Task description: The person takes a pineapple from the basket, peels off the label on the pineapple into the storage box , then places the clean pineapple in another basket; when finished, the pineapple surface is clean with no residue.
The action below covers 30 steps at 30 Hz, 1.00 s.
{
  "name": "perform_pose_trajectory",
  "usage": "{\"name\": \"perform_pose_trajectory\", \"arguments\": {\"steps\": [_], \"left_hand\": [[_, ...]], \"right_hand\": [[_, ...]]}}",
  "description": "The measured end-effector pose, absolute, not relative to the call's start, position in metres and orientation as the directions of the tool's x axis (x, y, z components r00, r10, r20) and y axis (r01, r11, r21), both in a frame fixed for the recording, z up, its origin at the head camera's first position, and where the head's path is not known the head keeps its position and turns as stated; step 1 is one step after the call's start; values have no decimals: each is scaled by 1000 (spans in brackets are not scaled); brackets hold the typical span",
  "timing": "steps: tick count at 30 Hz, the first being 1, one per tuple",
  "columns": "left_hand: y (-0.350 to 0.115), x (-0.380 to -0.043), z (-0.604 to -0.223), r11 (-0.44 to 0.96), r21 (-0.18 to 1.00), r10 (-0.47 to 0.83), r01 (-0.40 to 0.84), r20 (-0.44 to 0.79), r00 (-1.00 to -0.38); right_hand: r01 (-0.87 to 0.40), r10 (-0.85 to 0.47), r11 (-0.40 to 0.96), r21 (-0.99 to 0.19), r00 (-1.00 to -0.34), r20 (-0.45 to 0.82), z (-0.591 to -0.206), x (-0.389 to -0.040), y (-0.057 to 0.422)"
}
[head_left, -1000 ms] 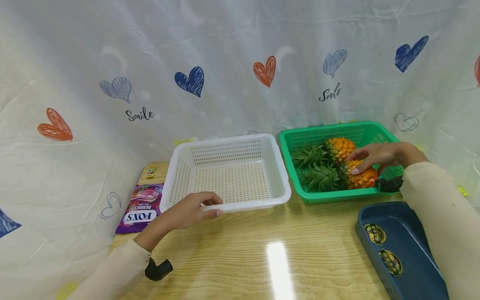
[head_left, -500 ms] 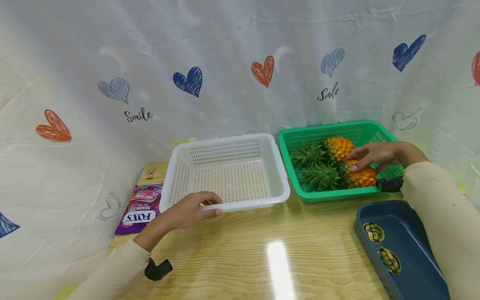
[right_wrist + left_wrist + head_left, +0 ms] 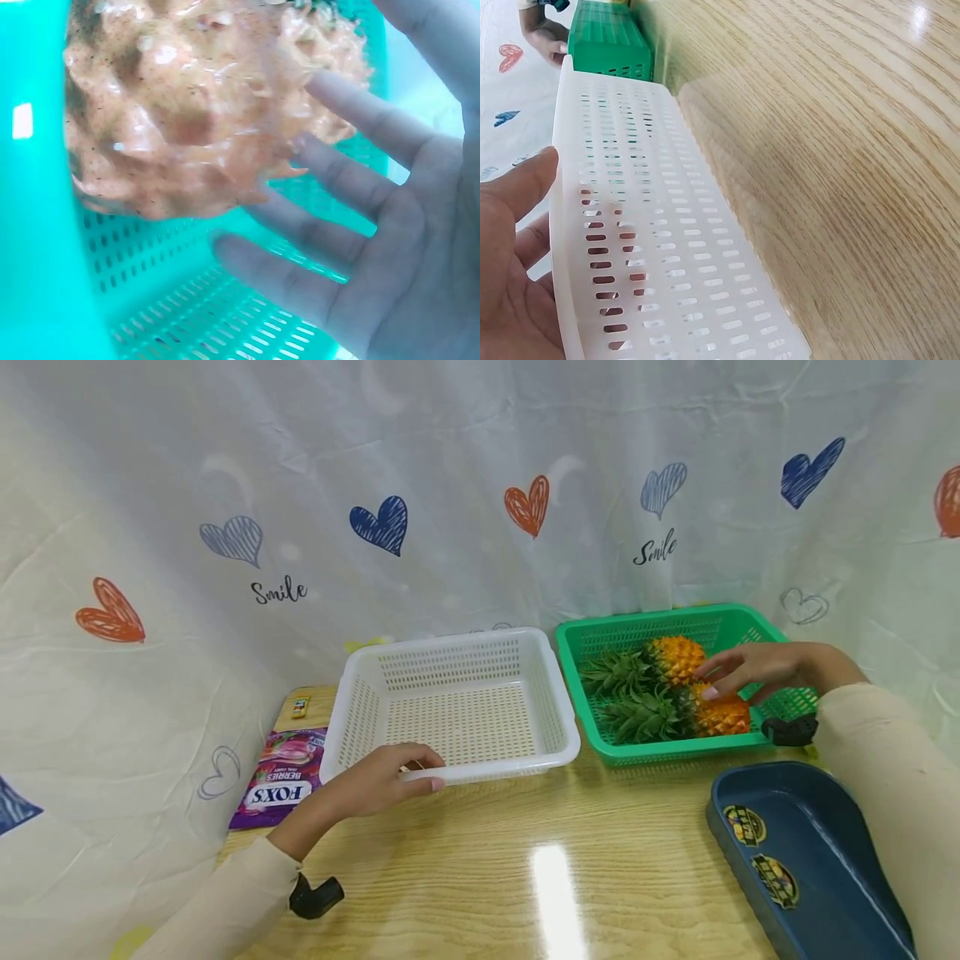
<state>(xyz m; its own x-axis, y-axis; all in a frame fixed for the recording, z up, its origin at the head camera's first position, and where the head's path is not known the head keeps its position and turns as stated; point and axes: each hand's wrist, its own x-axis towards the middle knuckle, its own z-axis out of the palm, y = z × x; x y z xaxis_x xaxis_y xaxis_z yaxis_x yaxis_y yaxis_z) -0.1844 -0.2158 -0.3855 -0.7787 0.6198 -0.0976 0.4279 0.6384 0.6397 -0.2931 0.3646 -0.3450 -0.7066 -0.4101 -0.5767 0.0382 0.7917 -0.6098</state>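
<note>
My left hand (image 3: pixel 386 781) holds the near rim of a white perforated basket (image 3: pixel 517 767), fingers over the inside. In the left wrist view, the thumb lies at the rim, and the other fingers show through slots in the basket wall (image 3: pixel 690 247). Two orange pineapples lie side by side in a green basket (image 3: pixel 675 750), leafy crowns pointing left. Over the near pineapple (image 3: pixel 723 717) hovers my right hand (image 3: pixel 765 670), its fingers spread. In the right wrist view, those fingers (image 3: pixel 300 225) stretch beside the fruit without gripping it. The far pineapple (image 3: pixel 677 660) sits behind.
At front right stands a dark blue tray (image 3: pixel 813 860) with two stickers, partly covered by my right sleeve. A purple Fox's candy bag (image 3: pixel 281 781) and a small yellow packet (image 3: pixel 301 707) lie left of the white basket. A printed curtain (image 3: pixel 450 568) hangs close behind both baskets.
My right hand has eased slightly up and to the right, away from the near pineapple. The left hand and both baskets have stayed in place.
</note>
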Motion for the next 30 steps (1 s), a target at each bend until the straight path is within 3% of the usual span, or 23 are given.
{"name": "perform_pose_trajectory", "arguments": {"steps": [10,16,26,30], "left_hand": [[-216,-185,-381,642,619,623,453,-77,-779],[-217,-184,-371,603,612,620,512,44,-783],[-219,-176,-357,626,425,653,655,175,-737],[-217,-171,-353,593,328,689,736,265,-674]], "right_hand": [[-32,-442,774,-632,-742,-504,-330,-289,375],[-111,-447,788,-605,-780,-438,-318,-282,370],[-333,-518,772,-542,-824,-232,-305,-259,324],[-440,-577,741,-507,-804,-145,-304,-234,290]]}}
